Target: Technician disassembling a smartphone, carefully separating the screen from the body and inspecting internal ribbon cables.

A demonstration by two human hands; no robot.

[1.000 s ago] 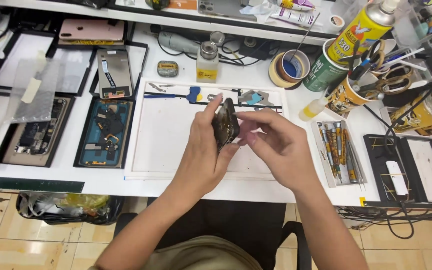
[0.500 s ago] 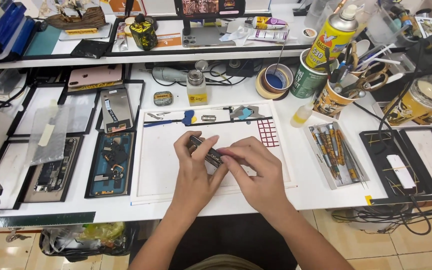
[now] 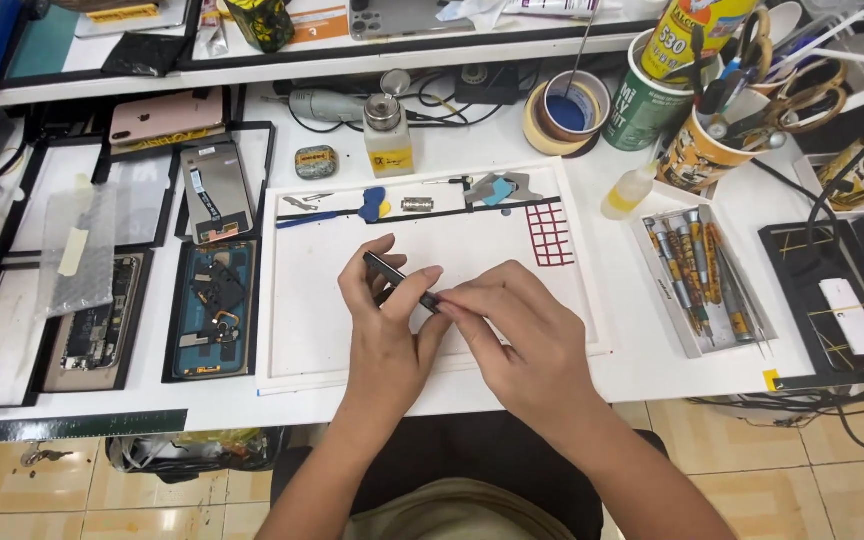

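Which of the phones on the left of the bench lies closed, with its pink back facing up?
The pink phone at the back, beside the shelf edge. The blue-framed phone and the dark opened phone nearer the front show their insides.

Phone [image 3: 399, 281] over mat [image 3: 332, 330], screwdriver tray [image 3: 704, 280] right.

One head-worn camera looks steeply down from above the seated person, facing the shelf beyond the fingers [image 3: 382, 275]; close over the white work mat [image 3: 312, 340] beneath them; floor tiles [image 3: 752, 470] nearest the lens.
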